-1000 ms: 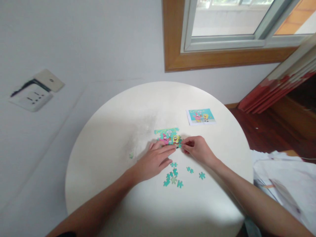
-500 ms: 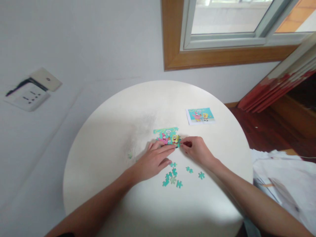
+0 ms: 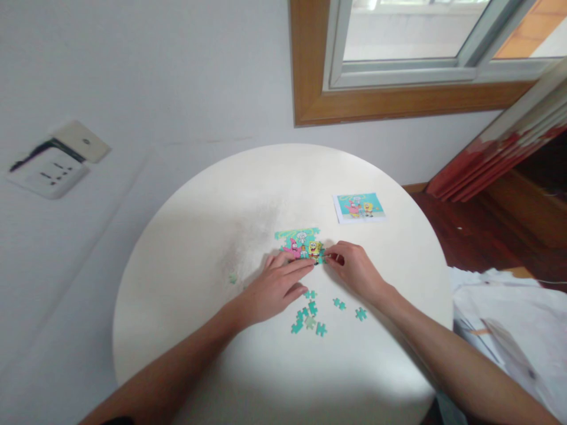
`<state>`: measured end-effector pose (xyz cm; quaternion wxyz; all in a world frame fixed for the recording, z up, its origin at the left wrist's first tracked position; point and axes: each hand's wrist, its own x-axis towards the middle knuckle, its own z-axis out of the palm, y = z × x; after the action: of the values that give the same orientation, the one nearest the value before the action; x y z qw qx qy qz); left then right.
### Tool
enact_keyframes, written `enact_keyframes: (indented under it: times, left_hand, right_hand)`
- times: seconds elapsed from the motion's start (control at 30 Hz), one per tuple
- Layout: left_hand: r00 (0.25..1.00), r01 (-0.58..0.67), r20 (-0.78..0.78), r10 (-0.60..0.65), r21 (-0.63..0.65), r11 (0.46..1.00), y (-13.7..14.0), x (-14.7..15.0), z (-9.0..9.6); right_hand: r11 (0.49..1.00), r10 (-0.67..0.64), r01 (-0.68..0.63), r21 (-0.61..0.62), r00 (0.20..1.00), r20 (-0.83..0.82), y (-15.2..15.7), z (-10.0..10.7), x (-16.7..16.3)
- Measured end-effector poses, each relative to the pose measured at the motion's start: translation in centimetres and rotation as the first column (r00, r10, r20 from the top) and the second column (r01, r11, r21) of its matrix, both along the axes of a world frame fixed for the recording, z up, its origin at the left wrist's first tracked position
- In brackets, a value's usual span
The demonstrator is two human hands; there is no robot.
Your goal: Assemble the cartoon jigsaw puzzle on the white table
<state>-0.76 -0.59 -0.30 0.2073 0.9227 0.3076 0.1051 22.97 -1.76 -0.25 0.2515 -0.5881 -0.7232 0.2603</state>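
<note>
A partly joined jigsaw puzzle (image 3: pixel 302 237) with pink and yellow cartoon figures lies on the round white table (image 3: pixel 186 248). My left hand (image 3: pixel 283 282) rests flat, its outstretched fingers across the puzzle's lower edge and covering part of it. At the puzzle's right edge, my right hand (image 3: pixel 352 262) pinches a small puzzle piece (image 3: pixel 326 255), mostly hidden by the fingertips. Several loose teal pieces (image 3: pixel 313 307) lie on the near side of my left hand. Two more, a small piece (image 3: pixel 339 304) and another piece (image 3: pixel 361 314), lie below my right hand.
A picture card (image 3: pixel 361 206) showing the same cartoon scene lies at the back right of the table. One greenish piece (image 3: pixel 233 278) sits left of my left hand. White papers (image 3: pixel 500 319) are beside the table on the right; a window (image 3: pixel 398 47) is behind.
My right hand's fingers have shifted very slightly at the puzzle's right edge. My left hand stays in place, and the loose pieces lie as before.
</note>
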Motion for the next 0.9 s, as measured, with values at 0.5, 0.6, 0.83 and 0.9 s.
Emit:
enact_keyframes:
  times: [0.5, 0.6, 0.83, 0.9]
  left_hand:
    - [1.000, -0.002, 0.021, 0.002, 0.027, 1.000, 0.05, 0.07, -0.01]
    - [1.000, 0.005, -0.004, -0.005, 0.023, 1.000, 0.01, 0.07, -0.08]
    - [1.000, 0.007, -0.005, -0.007, 0.014, 1.000, 0.00, 0.05, -0.16]
    - [1.000, 0.007, 0.003, -0.008, 0.011, 1.000, 0.05, 0.08, -0.21]
  right_hand:
    - [0.999, -0.035, 0.038, -0.013, 0.980, 0.196, -0.68, 0.21, -0.12]
    - [0.999, -0.023, 0.027, -0.019, 0.976, 0.217, -0.65, 0.20, -0.39]
    - [0.999, -0.003, 0.010, -0.033, 0.981, 0.196, -0.52, 0.48, -0.48]
    - [0.999, 0.007, -0.001, -0.033, 0.987, 0.163, -0.54, 0.57, -0.48]
